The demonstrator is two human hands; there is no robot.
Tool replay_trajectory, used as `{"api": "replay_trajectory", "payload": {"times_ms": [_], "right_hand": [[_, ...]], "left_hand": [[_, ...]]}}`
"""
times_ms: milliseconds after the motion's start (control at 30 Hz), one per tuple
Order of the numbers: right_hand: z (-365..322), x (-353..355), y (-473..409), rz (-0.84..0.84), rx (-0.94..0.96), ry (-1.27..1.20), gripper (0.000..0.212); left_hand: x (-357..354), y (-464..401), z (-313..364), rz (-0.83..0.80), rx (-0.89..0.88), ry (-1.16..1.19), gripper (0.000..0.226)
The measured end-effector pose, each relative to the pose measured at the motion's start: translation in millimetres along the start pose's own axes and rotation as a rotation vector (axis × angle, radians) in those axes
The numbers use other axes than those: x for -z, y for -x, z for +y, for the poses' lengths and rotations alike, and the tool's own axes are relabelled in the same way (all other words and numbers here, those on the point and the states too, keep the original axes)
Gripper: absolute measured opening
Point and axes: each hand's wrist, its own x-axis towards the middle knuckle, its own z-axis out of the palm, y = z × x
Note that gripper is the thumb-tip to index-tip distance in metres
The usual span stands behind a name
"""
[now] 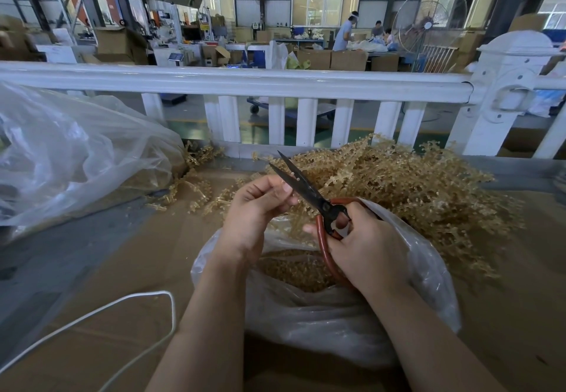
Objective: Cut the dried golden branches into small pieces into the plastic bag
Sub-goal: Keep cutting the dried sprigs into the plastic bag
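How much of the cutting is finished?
Some is done: small golden pieces already lie in the open plastic bag. Right now the right hand grips the red-handled scissors, blades open, and the left hand pinches a sprig beside them. A big pile of uncut branches waits behind the bag.

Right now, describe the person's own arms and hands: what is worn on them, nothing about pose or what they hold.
Both arms come up from the bottom edge bare: no sleeves show on either forearm. The left hand and the right hand wear no gloves. No watch, bracelet or ring is visible on either. The fingernails that show are short and unpainted.
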Motion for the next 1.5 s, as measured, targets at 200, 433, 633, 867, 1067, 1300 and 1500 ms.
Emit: {"api": "replay_trajectory", "payload": {"times_ms": [200, 433, 633, 867, 1067, 1300, 1500], "right_hand": [[2, 0, 0, -0.015, -0.023, -0.019, 0.054], [3, -1, -1, -0.047, -0.026, -0.005, 0.054], [0, 2, 0, -0.029, -0.008, -0.024, 0.053], [1, 0, 0, -0.04, -0.013, -0.018, 0.055], [4, -4, 0, -0.012, -0.018, -0.034, 0.051], [5, -8, -1, -0.044, -0.152, -0.223, 0.041], [10, -17, -2, -0.094, -0.206, -0.151, 0.026]], "left_hand": [[-3, -1, 1, 0.026, -0.041, -0.061, 0.021], [-3, -1, 0, 0.028, -0.103, -0.131, 0.011], [-6, -1, 1, 0.018, -0.138, -0.148, 0.018], [-6, -1, 2, 0.03, -0.111, -0.163, 0.021], [-5, -1, 3, 0.03, -0.067, -0.107, 0.021], [-2, -2, 6, 0.128, 0.083, 0.074, 0.026], [-4, -2, 7, 0.064, 0.136, 0.098, 0.026]]}}
